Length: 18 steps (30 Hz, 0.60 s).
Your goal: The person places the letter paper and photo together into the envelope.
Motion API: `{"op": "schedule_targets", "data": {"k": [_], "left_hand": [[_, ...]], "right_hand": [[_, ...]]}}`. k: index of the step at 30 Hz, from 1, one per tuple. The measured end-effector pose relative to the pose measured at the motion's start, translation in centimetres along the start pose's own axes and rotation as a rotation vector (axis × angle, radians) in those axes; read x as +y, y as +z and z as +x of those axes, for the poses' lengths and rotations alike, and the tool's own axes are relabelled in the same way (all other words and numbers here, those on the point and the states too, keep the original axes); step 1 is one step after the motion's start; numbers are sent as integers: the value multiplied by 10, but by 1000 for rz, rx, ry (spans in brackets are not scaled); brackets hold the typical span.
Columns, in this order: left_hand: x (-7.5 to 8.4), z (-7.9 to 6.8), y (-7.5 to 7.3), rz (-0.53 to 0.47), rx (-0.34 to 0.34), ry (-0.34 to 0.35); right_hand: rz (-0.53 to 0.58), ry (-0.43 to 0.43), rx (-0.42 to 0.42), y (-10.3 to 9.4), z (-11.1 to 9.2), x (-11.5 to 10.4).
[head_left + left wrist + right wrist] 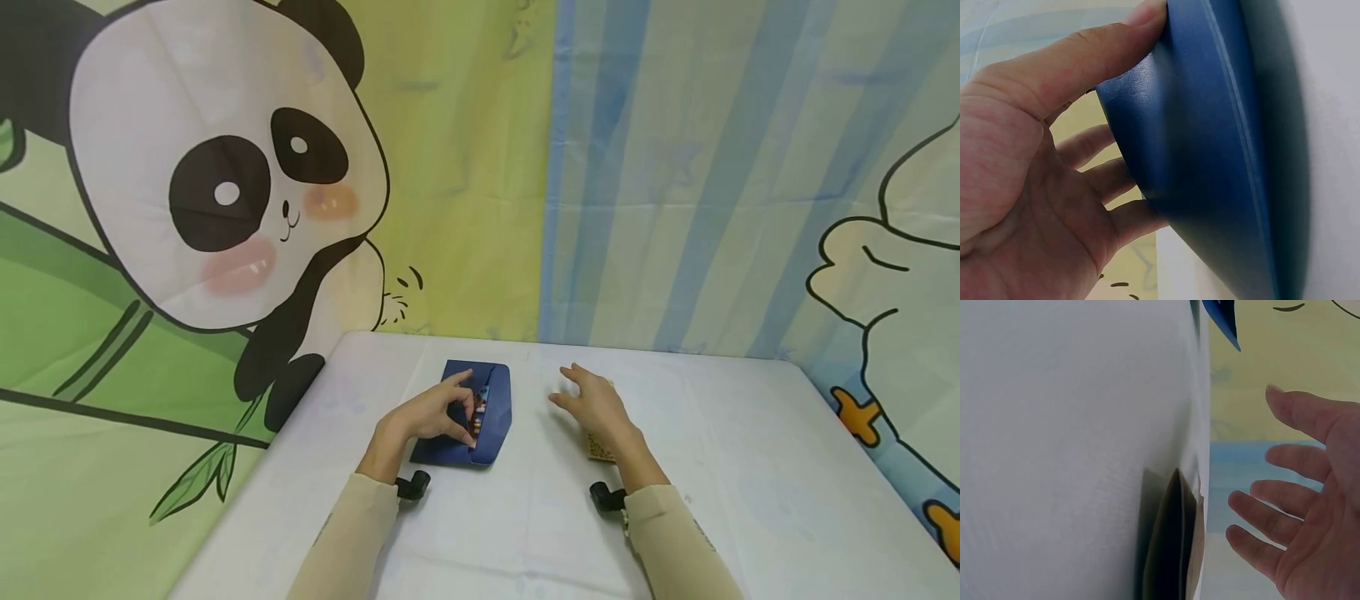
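Left hand (429, 411): grip pinching blue envelope (497, 425), contents (480, 413) partly hidden | right hand (597, 407): grip spread, obscuring brown item (597, 450) at envelope's 3 o'clock

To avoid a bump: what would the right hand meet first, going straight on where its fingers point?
Probably the flat, dark-blue, leather-like case: in the head view, the right hand points roughly toward it, but height is unclear; it might pass over.

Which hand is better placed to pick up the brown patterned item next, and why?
Probably the right hand: it hovers just above the brown patterned item, holding nothing. The left hand is farther away, pinching the blue envelope.
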<state>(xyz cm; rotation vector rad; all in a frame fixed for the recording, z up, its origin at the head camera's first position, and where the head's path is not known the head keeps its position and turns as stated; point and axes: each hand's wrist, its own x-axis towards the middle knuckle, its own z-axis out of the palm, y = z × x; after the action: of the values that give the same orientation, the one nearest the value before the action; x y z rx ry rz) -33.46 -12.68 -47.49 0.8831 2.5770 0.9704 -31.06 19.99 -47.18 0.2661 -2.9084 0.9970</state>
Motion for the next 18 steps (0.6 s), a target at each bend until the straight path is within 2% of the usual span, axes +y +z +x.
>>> {"op": "schedule_targets", "data": {"k": [7, 10, 15, 18], "left_hand": [[-4, 0, 0, 9, -5, 8], [-5, 0, 0, 1, -6, 8], [-4, 0, 0, 2, -7, 3], [-4, 0, 0, 2, -6, 4]], "right_hand": [[-12, -1, -18, -1, -3, 7], [-70, -2, -44, -3, -6, 12], [-195, 44, -93, -8, -12, 18], [-229, 74, -117, -11, -14, 21]]}}
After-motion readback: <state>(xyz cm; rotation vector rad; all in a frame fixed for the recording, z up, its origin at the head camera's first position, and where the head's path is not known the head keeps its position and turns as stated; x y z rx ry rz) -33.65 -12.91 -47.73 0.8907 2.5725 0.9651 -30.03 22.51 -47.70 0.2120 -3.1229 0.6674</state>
